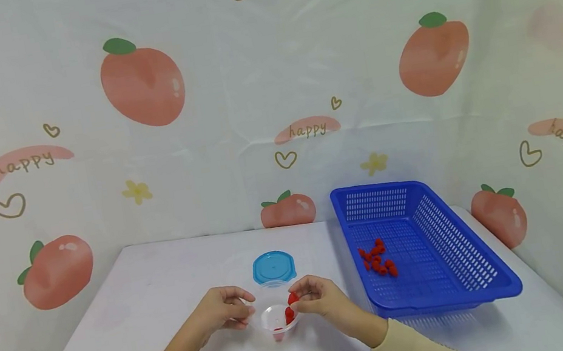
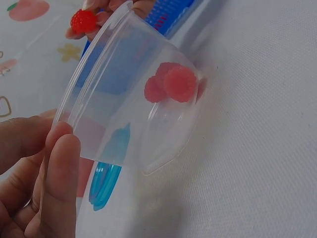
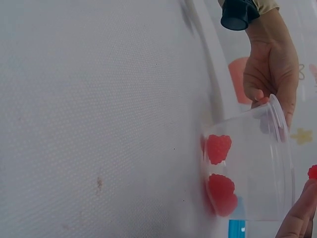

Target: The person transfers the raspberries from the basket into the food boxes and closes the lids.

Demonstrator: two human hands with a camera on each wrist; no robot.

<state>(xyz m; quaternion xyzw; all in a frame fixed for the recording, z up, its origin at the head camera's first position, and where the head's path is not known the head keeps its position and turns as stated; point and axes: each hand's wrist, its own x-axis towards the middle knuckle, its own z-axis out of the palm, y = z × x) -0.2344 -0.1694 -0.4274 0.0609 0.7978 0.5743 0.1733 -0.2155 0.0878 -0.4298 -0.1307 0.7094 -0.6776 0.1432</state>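
Observation:
A clear plastic tub (image 1: pixel 269 312) stands on the white table, with several red raspberries (image 2: pixel 180 84) at its bottom. My left hand (image 1: pixel 220 313) pinches the tub's rim on the left side, thumb and fingers against it in the left wrist view. Over the opposite side of the rim, my right hand (image 1: pixel 328 301) holds one red raspberry (image 2: pixel 83 21) between thumb and fingertips. Just behind the tub lies a blue lid (image 1: pixel 273 267), flat on the table.
On the right stands a large blue plastic basket (image 1: pixel 445 301), with a cluster of raspberries (image 1: pixel 376 260) toward its left side. A fruit-patterned white cloth (image 1: pixel 217 118) hangs behind the table (image 1: pixel 165 280).

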